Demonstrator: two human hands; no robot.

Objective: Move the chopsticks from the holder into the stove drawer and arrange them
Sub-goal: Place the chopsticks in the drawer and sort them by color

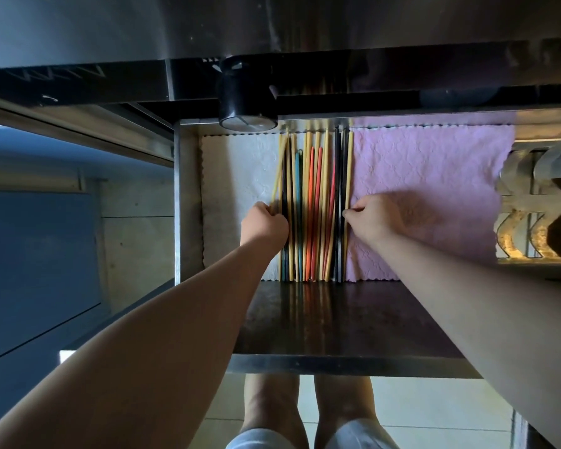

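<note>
Right now your left hand (263,225) sits at the left edge of the chopsticks (311,205), fingers curled around the outermost yellow ones, while your right hand (374,220) pinches the yellow stick on the right edge between thumb and fingertip. The chopsticks lie side by side in the open stove drawer (337,322), running front to back, where a white cloth (237,176) meets a pink cloth (428,176). A black knob (246,98) juts out above the drawer's back.
</note>
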